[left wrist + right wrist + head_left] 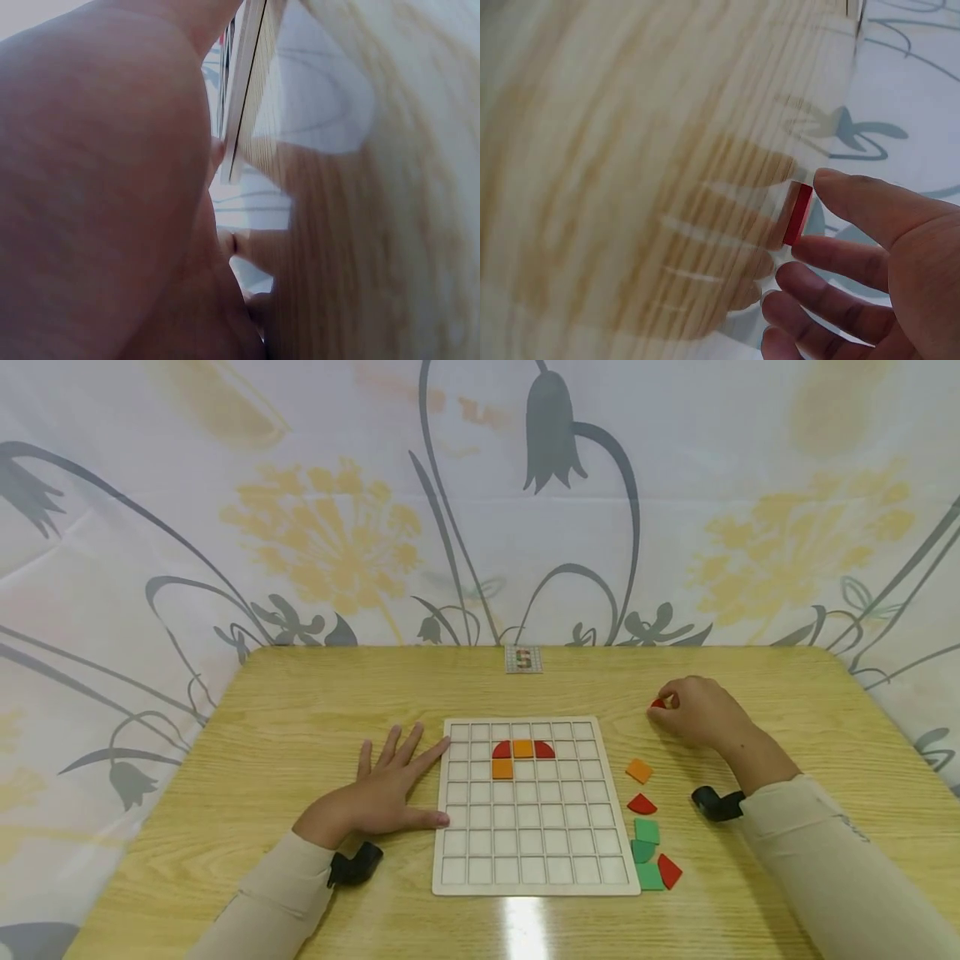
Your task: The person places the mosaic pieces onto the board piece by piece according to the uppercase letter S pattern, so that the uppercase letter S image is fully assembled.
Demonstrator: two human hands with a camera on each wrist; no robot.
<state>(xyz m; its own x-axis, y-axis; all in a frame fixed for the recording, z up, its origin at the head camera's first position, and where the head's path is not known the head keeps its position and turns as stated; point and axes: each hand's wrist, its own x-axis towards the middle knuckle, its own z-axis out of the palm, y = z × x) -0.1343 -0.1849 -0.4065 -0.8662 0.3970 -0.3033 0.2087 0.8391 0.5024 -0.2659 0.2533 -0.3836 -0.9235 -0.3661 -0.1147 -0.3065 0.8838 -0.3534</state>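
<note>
Flower-printed cloth (pixel 675 443) backs the wood-grained counter (pixel 315 693), where I see a gridded board (pixel 551 841). At its nine o'clock the spread left grip (pixel 381 799) touches it; off at two o'clock the right grip (pixel 699 712) pinches a red tile (pixel 801 215), on the hand's nine o'clock side.

A wood-grained bench (pixel 337 693) carries a pale gridded board (pixel 540 840). Along the board's right side lie an orange square (pixel 639 770), red wedges (pixel 642 805) and green pieces (pixel 647 831). A small printed card (pixel 523 659) lies at the far edge.
</note>
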